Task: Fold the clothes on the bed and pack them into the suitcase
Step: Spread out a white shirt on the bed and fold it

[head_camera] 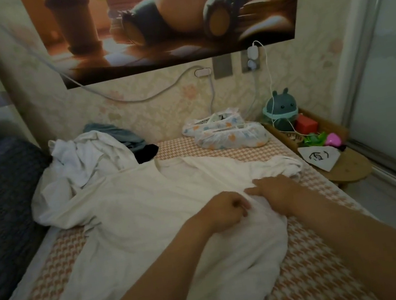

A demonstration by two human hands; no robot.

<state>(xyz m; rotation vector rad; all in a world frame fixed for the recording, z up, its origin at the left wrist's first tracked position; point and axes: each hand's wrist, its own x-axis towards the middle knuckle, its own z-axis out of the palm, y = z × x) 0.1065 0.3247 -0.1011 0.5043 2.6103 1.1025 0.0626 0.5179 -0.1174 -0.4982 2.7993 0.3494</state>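
Curled around a small ridge of cloth, the left hand [224, 211] appears to pinch the white shirt [129, 211] near its right edge, while the right hand [275, 192] lies just beside it with fingers straight, pressing the fabric flat. The shirt is spread across the middle of the bed [311, 261], neckline toward the far wall, one sleeve bunched at the far right and the near hem rumpled. This looks like the smoothing and first fold of the first garment, so the task is at an early stage. The next move likely calls for carrying the pinched edge leftward over the body while the flat hand holds the crease. A pile of clothes [94, 152] in white, blue-grey and black waits unfolded at the far left, and the suitcase is not in view. A dark quilt [2, 204] lies along the left of the houndstooth sheet, and patterned shoe covers [227, 132] sit at the far edge. To the right, a wooden shelf [348, 168] carries a teal toy [281, 111], beside a sliding door [389, 95]. A poster [172, 17] hangs above a plugged-in charger [252, 57].
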